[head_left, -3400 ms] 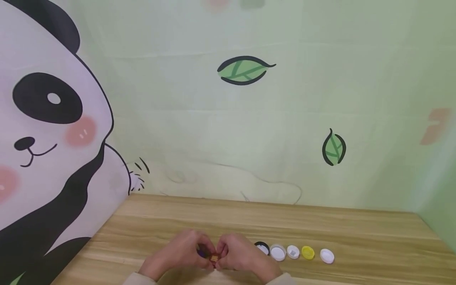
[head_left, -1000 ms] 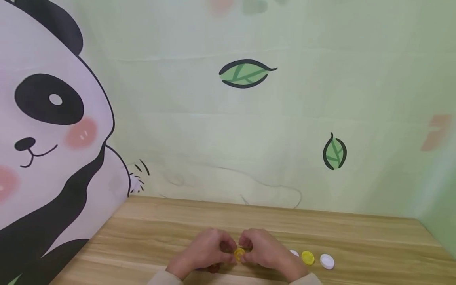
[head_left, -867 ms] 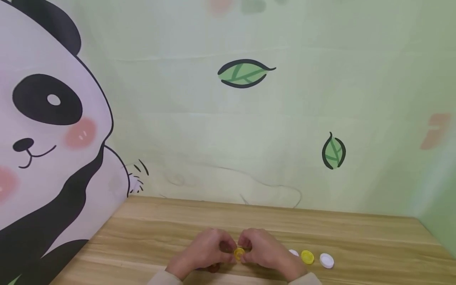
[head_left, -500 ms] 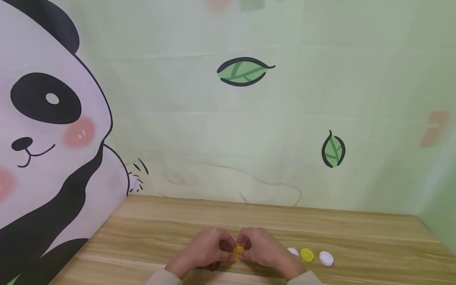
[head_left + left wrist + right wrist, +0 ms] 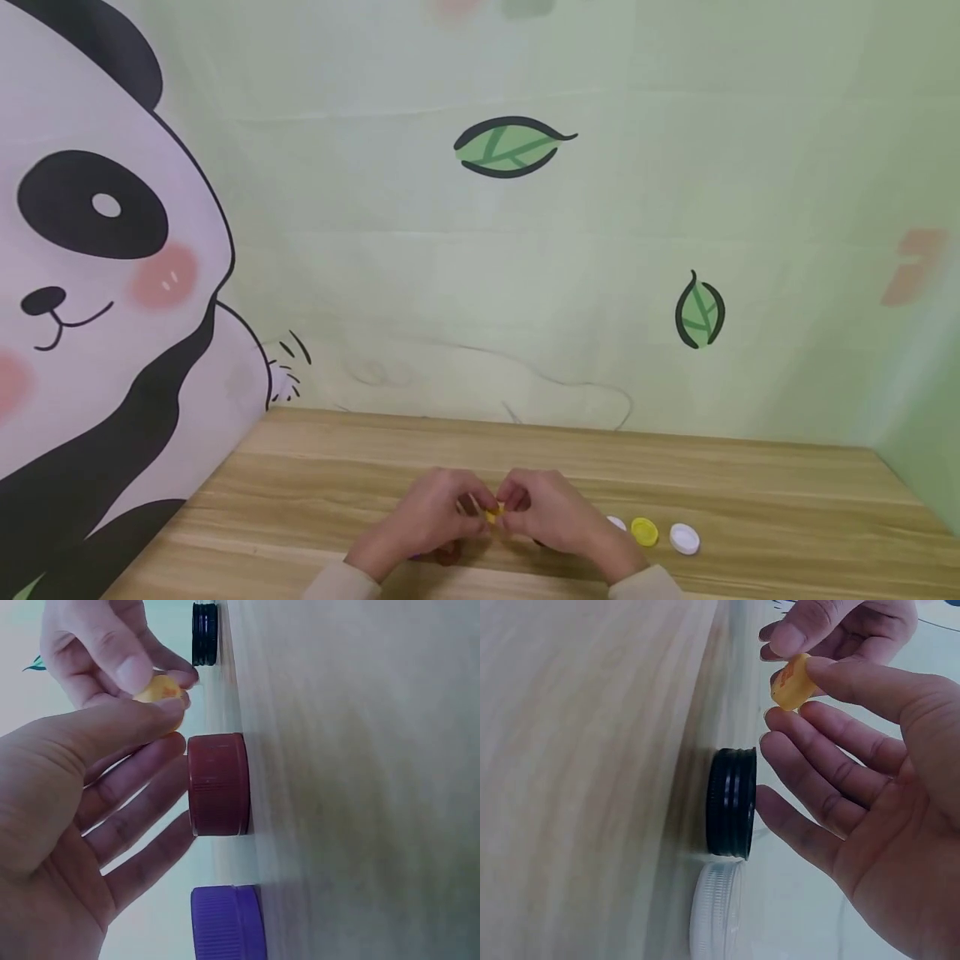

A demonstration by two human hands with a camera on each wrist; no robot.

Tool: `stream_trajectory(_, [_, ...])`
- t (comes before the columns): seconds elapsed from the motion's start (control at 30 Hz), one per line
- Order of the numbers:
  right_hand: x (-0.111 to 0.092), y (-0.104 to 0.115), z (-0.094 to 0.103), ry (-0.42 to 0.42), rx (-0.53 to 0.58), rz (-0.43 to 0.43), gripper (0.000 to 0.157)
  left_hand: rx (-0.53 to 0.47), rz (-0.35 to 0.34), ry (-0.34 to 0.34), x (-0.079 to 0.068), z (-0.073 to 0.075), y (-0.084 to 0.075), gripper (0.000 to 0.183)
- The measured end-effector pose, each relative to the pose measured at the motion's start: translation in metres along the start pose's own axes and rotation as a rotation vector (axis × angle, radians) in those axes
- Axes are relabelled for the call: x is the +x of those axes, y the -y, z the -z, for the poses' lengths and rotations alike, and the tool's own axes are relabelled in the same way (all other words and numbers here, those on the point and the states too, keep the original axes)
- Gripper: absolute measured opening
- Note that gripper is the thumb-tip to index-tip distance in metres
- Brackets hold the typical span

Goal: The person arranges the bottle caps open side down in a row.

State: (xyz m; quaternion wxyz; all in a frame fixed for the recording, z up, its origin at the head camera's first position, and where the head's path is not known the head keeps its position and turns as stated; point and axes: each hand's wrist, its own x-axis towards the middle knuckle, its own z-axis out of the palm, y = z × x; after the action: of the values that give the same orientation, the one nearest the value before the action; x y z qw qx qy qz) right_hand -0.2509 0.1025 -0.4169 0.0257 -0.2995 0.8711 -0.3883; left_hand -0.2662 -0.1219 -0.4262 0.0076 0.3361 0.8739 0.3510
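Well short of far edge of wood-grain table (image 5: 337, 467), small round yellow plastic cap (image 5: 492, 516) up in air, midway between left hand (image 5: 429, 518) and right hand (image 5: 555, 512). Both pinching it, other fingers spread! Neither nearer; long axis unclear.
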Motion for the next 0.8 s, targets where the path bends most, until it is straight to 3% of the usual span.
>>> stream_trajectory(0.4, [-0.0023,0.0058,0.0035,-0.029,0.013,0.034,0.006,0.011,-0.039,-0.057,-0.0023,0.0048,0.0023,0.004])
stream_trajectory(0.8, [-0.0007,0.0059,0.0019,-0.064,0.048,0.030,0.005,0.000,-0.083,-0.105,-0.0065,0.0068,0.0013,0.022])
